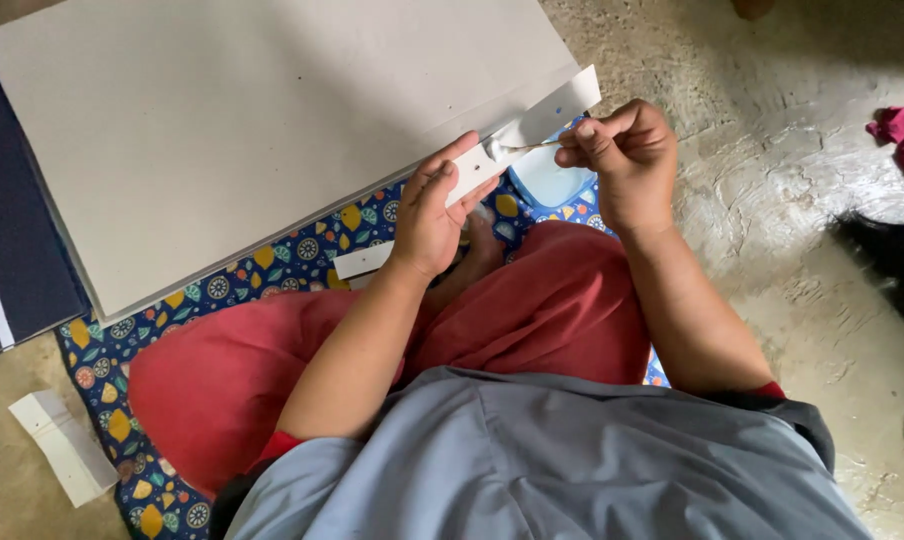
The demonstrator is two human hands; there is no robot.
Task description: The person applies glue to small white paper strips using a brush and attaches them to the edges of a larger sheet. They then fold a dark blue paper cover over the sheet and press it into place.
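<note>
Left hand (434, 215) pinches a white paper strip (532, 130) between thumb and fingers near its lower-left part; the strip lies along the near edge of a large grey board (242, 130), long axis running from lower left to upper right, its free end pointing up and right. Right hand (624, 160) has thumb and forefinger pressed together on a thin needle-like tool (532, 146), lying nearly level, tip pointing left into the strip just beside the left fingertips. Below: patterned blue cloth (272, 265), red-clad lap (562, 300); another folded white strip (64, 445) lies well apart on the floor (772, 200).
</note>
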